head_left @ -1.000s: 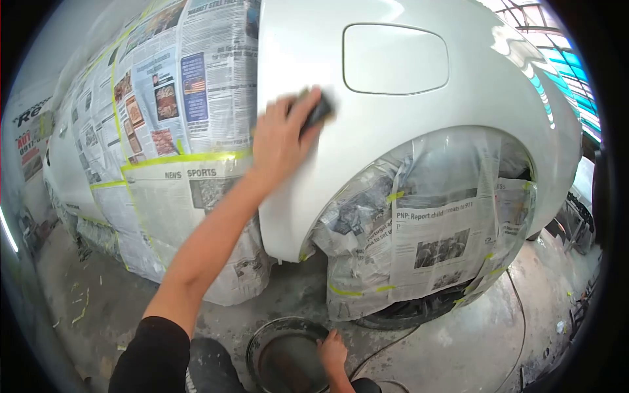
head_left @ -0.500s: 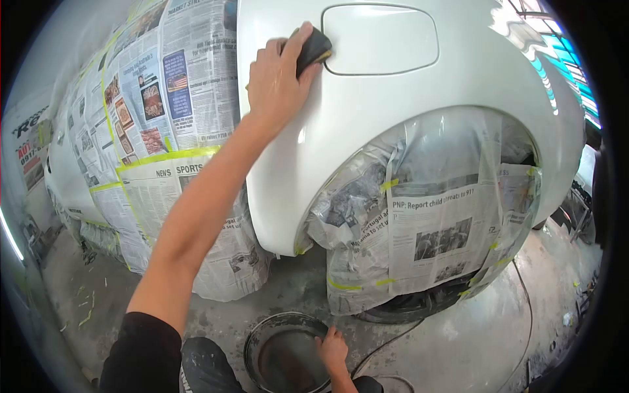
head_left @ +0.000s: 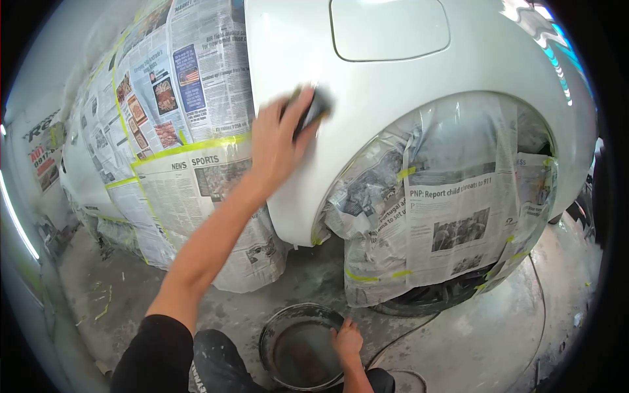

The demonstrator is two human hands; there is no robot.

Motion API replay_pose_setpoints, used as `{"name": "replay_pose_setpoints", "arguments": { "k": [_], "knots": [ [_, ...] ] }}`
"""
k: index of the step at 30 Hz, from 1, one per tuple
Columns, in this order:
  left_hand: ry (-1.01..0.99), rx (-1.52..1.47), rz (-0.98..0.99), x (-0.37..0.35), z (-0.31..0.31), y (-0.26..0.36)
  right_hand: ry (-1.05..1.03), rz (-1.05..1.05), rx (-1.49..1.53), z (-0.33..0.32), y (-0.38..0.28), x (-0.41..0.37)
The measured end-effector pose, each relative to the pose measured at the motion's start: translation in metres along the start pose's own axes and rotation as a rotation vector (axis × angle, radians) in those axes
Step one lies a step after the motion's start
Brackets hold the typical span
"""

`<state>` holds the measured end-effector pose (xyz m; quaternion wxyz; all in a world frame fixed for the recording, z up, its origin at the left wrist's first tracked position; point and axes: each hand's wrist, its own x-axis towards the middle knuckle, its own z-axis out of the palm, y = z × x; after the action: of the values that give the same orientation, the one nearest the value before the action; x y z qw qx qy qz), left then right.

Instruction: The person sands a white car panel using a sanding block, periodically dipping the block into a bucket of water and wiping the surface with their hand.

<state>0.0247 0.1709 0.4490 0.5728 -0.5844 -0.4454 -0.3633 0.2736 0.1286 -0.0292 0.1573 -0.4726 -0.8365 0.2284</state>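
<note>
My left hand (head_left: 276, 147) is closed around a dark sanding block (head_left: 312, 110) with a yellowish edge, slightly blurred. It presses the block against the white car panel (head_left: 367, 85), below and left of the fuel door (head_left: 391, 29). Down on the floor, a round black basin (head_left: 268, 331) holds murky liquid. The fingers of my right hand (head_left: 347, 338) are curled over the basin's right rim.
Taped newspaper (head_left: 196, 177) covers the car's side, and more newspaper with clear plastic (head_left: 452, 203) covers the wheel arch. A dark tyre (head_left: 432, 303) shows underneath. A thin hose (head_left: 400, 340) runs along the grey floor (head_left: 485, 340).
My left hand has moved the sanding block down the panel, away from the fuel door. My right hand stays at the basin's rim. The whole view has shifted slightly.
</note>
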Motion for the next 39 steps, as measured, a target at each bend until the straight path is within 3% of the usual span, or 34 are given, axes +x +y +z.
{"name": "replay_pose_setpoints", "arguments": {
  "k": [1,4,8,10,13,16,20,22,28,33,36,39],
  "knots": [
    [-0.017,0.023,0.018,-0.036,-0.007,0.001,0.003,-0.003,0.000,0.001,0.000,0.001],
    [-0.029,0.034,0.068,-0.036,-0.008,-0.002,-0.046,0.025,-0.009,0.000,-0.002,0.005],
    [-0.022,-0.011,0.147,0.080,0.014,0.018,-0.058,0.025,-0.004,-0.010,-0.011,-0.003],
    [-0.068,-0.010,0.165,0.076,0.009,0.012,-0.058,0.037,-0.022,-0.004,-0.009,0.001],
    [-0.068,-0.014,0.141,-0.013,-0.008,-0.010,-0.068,0.036,-0.008,-0.006,-0.006,0.004],
    [-0.099,-0.031,0.132,-0.034,-0.012,-0.008,-0.055,0.040,-0.019,0.004,-0.004,0.007],
    [-0.133,-0.012,0.203,0.070,0.016,0.030,-0.052,0.046,-0.043,-0.006,-0.012,0.003],
    [-0.133,-0.041,0.206,0.071,0.016,0.028,-0.030,0.049,-0.009,-0.007,-0.015,0.004],
    [-0.141,-0.023,0.173,-0.051,-0.016,-0.010,0.008,0.023,0.052,-0.002,-0.011,0.001],
    [-0.136,-0.032,0.262,0.084,0.026,0.042,-0.045,0.057,0.027,-0.009,-0.016,0.001],
    [-0.153,-0.058,0.259,0.050,0.012,0.023,-0.059,0.051,0.029,-0.009,-0.010,0.004],
    [-0.171,-0.095,0.165,-0.051,-0.018,-0.014,-0.032,0.040,0.061,-0.004,-0.012,0.000]
  ]
}}
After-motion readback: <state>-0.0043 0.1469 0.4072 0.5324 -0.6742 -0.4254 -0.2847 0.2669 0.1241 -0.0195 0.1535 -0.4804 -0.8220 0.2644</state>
